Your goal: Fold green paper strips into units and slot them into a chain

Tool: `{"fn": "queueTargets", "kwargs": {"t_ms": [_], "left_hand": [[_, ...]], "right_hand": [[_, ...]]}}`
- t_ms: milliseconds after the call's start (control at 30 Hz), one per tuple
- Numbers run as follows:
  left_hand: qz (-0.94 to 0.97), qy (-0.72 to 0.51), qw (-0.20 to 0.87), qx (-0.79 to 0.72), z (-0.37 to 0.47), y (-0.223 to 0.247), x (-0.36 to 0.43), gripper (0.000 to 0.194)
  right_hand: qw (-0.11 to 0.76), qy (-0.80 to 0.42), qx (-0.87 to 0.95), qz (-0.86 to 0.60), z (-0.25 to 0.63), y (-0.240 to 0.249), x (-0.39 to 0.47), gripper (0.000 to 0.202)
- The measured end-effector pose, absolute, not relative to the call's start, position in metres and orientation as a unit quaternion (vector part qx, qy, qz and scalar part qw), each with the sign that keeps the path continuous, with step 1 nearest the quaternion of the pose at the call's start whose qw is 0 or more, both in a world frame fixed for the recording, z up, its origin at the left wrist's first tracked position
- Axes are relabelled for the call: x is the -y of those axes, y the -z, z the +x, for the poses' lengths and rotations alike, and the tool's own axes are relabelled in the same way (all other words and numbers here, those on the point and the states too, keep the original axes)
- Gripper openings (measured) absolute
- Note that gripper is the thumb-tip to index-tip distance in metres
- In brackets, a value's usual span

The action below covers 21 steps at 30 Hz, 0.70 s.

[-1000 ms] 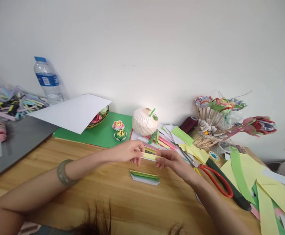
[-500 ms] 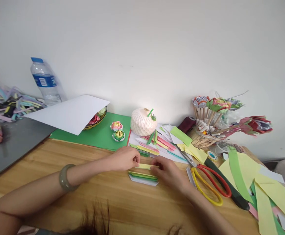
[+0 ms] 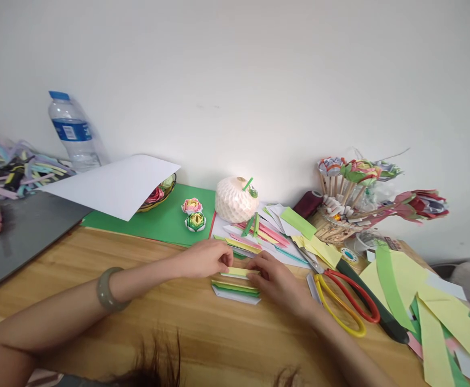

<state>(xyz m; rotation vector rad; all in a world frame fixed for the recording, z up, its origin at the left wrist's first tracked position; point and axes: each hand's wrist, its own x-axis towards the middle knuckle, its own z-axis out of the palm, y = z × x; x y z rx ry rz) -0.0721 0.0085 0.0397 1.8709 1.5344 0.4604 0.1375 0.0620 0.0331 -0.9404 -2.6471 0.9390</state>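
Observation:
Between my two hands is a small folded yellow paper strip point(image 3: 238, 272), low over the wooden table. My left hand point(image 3: 207, 258) pinches its left end with curled fingers. At the right end, my right hand point(image 3: 274, 278) closes thumb and fingers on the same strip. Just in front of it lie nested folded paper strips point(image 3: 235, 291) in yellow, green and white. Behind my hands is a pile of folded paper pieces point(image 3: 255, 236) in pink, yellow and green. Two small folded-paper flowers point(image 3: 194, 214) rest on a green sheet point(image 3: 138, 228).
Yellow-and-red scissors point(image 3: 346, 298) and a dark green-handled tool point(image 3: 380, 312) lie right of my right hand, beside loose paper strips point(image 3: 436, 328). A white textured ball-shaped object point(image 3: 236, 200) stands at the back. Left are a white sheet point(image 3: 114, 185) and a water bottle point(image 3: 73, 131).
Both hands stay on the yellow strip with only slight shifts; the strip now lies a touch flatter and more of it shows. The view has moved very slightly.

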Motion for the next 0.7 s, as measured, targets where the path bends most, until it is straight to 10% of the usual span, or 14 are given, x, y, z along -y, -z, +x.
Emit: {"fn": "queueTargets", "kwargs": {"t_ms": [700], "left_hand": [[0.666, -0.289, 0.283, -0.626, -0.097, -0.068, -0.019, 0.021]], "right_hand": [[0.138, -0.122, 0.933, -0.309, 0.126, -0.038, -0.083, 0.017]]}}
